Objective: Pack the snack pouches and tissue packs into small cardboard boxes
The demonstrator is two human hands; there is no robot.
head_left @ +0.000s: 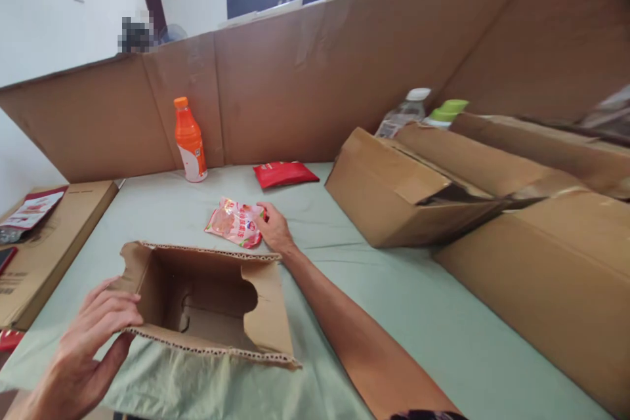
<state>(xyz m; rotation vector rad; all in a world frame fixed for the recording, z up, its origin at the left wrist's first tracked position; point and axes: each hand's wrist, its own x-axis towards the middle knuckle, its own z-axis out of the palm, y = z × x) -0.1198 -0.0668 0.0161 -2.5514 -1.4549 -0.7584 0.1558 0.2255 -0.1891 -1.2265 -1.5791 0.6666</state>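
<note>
An open cardboard box (pixel 268 335) with a cut-out on its right flap sits at the table's near edge. My left hand (pixel 101 331) is closed on its left wall, fingers over the rim and thumb below. Beyond the box, a pink-and-white snack packet (pixel 233 222) lies on the green cloth. My right hand (pixel 275 230) reaches past the box and pinches the packet's right edge, with some fingertips hidden. Farther back are a red packet (pixel 285 174), lying flat, and an upright orange bottle (pixel 189 141) with an orange cap.
Several cardboard boxes (pixel 394 190) stand on the right, with a clear bottle (pixel 406 111) and a green-capped container (pixel 447 113) behind. A tall cardboard partition (pixel 275 92) closes off the back. At left lies a flat carton (pixel 63 249) bearing a printed packet (pixel 34 213).
</note>
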